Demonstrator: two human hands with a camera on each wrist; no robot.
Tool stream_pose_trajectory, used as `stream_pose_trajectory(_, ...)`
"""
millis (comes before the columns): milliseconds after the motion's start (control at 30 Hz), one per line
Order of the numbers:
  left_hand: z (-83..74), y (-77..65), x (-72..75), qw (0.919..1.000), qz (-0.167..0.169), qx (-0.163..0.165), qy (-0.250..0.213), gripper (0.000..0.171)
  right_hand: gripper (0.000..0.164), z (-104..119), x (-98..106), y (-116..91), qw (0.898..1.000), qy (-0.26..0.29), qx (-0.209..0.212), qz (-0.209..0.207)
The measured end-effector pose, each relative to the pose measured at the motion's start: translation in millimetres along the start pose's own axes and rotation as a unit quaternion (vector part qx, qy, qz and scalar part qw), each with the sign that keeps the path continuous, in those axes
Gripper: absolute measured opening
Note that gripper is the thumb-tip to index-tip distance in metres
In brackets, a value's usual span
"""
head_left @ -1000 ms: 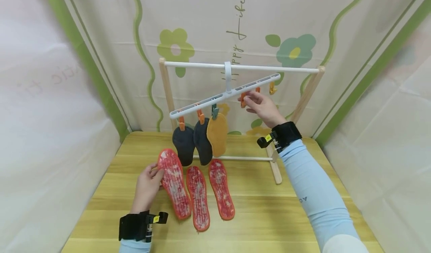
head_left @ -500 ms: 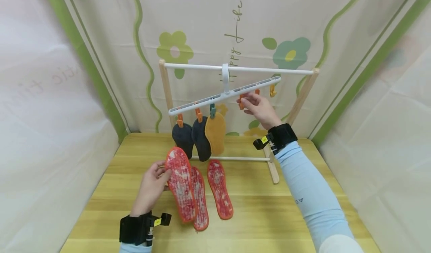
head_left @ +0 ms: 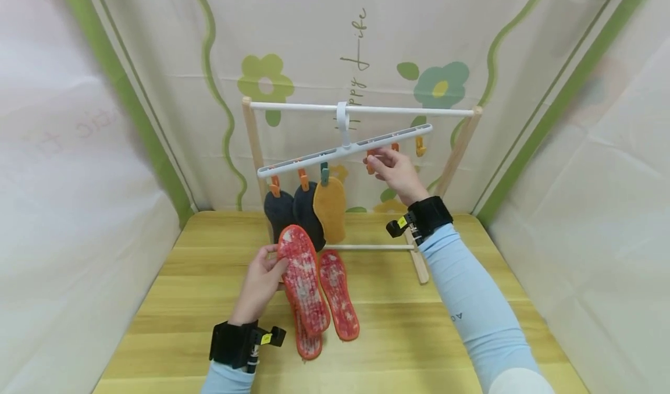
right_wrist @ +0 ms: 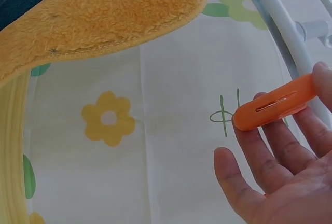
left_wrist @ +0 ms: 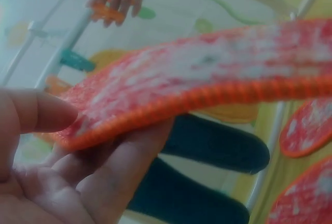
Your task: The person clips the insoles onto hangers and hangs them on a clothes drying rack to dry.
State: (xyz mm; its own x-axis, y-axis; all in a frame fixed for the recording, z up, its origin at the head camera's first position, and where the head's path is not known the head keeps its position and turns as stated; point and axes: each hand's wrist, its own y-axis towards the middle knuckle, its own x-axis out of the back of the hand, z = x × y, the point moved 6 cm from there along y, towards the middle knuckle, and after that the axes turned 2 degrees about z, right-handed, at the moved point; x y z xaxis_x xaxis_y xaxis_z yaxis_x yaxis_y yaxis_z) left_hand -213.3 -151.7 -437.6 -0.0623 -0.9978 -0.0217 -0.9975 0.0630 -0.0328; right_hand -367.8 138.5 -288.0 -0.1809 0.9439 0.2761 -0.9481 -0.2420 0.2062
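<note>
My left hand (head_left: 260, 283) pinches a red-and-white insole (head_left: 303, 277) with an orange edge, thumb on its face and fingers behind. It is raised above the table, overlapping part of another red insole (head_left: 309, 347). At the grey clip hanger (head_left: 345, 149), my right hand (head_left: 400, 176) pinches an orange clothespin (right_wrist: 275, 102) between thumb and fingers; nothing hangs from this clothespin. Left of it, a yellow fuzzy insole (head_left: 331, 210) hangs from a green clothespin (head_left: 324, 174). Two dark insoles hang farther left from orange clothespins, their lower parts partly hidden by the held insole.
The tilted hanger hooks over the white top rod (head_left: 408, 110) of a wooden-legged rack. A third red insole (head_left: 340, 295) lies on the wooden table (head_left: 419, 336). A yellow clothespin (head_left: 421, 146) is at the hanger's right end. Printed fabric walls stand behind and at both sides.
My left hand has carried the red insole rightward, over the middle insole and in front of the dark ones. My right hand keeps its hold on the orange clothespin.
</note>
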Motion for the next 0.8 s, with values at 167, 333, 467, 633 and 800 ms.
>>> stream_pose_trajectory(167, -7.4, 10.9, -19.5, 0.9993, 0.015, -0.032, 0.013, 0.030, 0.043, 0, 1, -4, 1.000, -0.003, -0.006, -0.006)
stream_pose_trajectory(333, -19.4, 24.7, -40.5, 0.9976, 0.026, -0.049, 0.041, 0.029, 0.043, 3, 0, -10, 1.000, 0.001, -0.017, -0.017)
stream_pose_trajectory(467, -29.9, 39.9, -57.0, 0.9963, 0.041, -0.064, 0.040, 0.028, 0.042, 7, -3, -11, 0.999, 0.002, -0.018, -0.026)
stream_pose_trajectory(633, -40.5, 54.1, -76.3, 0.9947, 0.062, -0.070, 0.041, 0.027, 0.039, 7, -3, -13, 0.999, 0.003, -0.013, -0.035)
stream_pose_trajectory(800, -50.7, 65.9, -92.0, 0.9918, 0.076, -0.080, 0.065, 0.025, 0.040, 6, -1, -16, 0.999, 0.009, -0.011, -0.036)
